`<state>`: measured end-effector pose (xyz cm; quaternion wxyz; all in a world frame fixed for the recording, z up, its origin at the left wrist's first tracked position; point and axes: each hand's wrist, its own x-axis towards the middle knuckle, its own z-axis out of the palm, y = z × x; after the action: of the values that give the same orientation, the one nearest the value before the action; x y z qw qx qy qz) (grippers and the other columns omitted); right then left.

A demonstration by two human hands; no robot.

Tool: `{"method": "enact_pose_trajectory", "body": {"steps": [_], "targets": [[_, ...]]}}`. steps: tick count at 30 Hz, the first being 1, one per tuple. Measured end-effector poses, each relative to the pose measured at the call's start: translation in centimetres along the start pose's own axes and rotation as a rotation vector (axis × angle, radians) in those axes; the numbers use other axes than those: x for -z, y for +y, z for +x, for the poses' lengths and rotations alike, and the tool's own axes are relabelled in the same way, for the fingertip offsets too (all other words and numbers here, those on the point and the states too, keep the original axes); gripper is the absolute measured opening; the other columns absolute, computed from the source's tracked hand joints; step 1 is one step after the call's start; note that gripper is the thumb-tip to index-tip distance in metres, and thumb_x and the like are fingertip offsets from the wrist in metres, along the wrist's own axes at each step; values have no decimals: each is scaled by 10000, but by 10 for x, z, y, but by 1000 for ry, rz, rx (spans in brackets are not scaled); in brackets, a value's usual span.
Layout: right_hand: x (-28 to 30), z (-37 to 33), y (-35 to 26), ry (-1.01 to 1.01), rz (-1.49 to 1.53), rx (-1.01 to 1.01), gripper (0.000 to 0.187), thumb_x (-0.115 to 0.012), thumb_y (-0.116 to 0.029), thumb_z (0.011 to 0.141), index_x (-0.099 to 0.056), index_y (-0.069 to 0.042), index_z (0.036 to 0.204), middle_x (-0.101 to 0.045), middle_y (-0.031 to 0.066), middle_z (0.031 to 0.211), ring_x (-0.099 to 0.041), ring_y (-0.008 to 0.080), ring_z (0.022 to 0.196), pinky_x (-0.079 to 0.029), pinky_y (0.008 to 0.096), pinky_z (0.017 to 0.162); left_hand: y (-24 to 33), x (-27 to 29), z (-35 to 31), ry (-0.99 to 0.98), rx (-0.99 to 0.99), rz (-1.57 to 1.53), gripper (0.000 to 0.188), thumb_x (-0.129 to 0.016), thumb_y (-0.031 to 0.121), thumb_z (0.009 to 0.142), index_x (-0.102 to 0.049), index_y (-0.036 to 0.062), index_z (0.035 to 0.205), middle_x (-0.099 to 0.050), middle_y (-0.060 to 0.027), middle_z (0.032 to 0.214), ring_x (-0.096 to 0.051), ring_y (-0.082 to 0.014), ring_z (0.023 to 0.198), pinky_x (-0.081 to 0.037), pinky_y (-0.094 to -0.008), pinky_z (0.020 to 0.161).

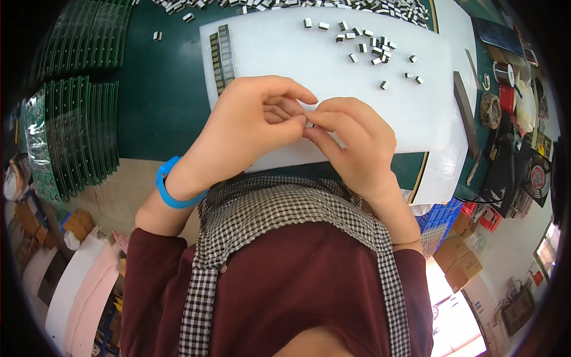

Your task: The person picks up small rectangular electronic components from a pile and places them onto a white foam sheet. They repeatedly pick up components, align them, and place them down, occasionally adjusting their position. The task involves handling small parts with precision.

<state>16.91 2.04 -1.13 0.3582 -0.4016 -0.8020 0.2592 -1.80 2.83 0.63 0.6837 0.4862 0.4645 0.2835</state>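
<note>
My left hand [262, 113] and my right hand [360, 134] meet over the near part of a white foam sheet [279, 56]. Thumbs and forefingers pinch together at one spot, where a sliver of something small and pale shows; fingertips hide nearly all of it. The other fingers of the left hand curl inward. Beyond the hands, a loose group of small black-and-white block-shaped components [379, 50] lies on the foam. Beside my left hand, two narrow strips of small boards [225, 53] lie side by side at the sheet's left edge.
Rows of green circuit boards [74, 134] stand at the left of the green table [157, 101]. A heap of components [380, 6] spreads along the far edge. At right are a dark flat bar [466, 113], a wire spool [504, 73] and a fan [537, 175].
</note>
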Motion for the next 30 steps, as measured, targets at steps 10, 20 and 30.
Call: {"method": "enact_pose_trajectory", "body": {"steps": [10, 20, 30], "targets": [[7, -21, -10, -3, 801, -652, 123, -701, 17, 754, -647, 21, 864, -641, 71, 878, -611, 117, 787, -505, 228, 678, -4, 2, -50, 102, -390, 1221, 312, -626, -5, 675, -581, -43, 981, -541, -141, 1047, -537, -267, 966, -484, -288, 768], [-8, -37, -31, 4, 683, -569, 124, -711, 1, 739, -662, 4, 852, -647, 67, 868, -623, 129, 788, -502, 239, 713, -56, -28, -80, 168, -746, 2009, 60, -578, 27, 631, -546, -22, 643, -539, -137, 841, -538, -217, 766, -473, -238, 576], [-22, -51, -37, 102, 241, -79, 246, -787, -40, 630, -666, -42, 845, -629, 61, 816, -592, 134, 669, -484, 236, 587, -32, 14, -74, 51, -87, 29, 186, -609, -5, 799, -615, -43, 982, -632, -79, 917, -624, -124, 798, -525, -239, 714]]}}
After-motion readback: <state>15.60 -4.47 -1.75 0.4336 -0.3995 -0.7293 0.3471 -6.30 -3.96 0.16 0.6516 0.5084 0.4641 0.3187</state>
